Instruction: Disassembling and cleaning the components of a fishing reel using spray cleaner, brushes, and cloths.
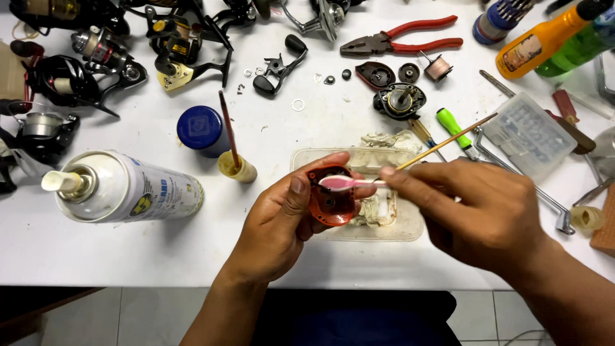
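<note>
Left hand (282, 221) fingers clamp an orange reel side plate (331, 195), right hand (477, 208) fingers pinch a pink-bristled brush (351, 183) at its face, spray can (125, 187) at nine o'clock; cleaning step likely, wanting light strokes.

bottles (564, 35): cut by top edge | left hand (282, 224): hides red part's (330, 198) left side

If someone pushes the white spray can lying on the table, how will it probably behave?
The white spray can lies on its side on the smooth white table, so its round body would probably roll. The metal looks stiff, not fragile. It may bump the small yellow jar nearby.
</note>
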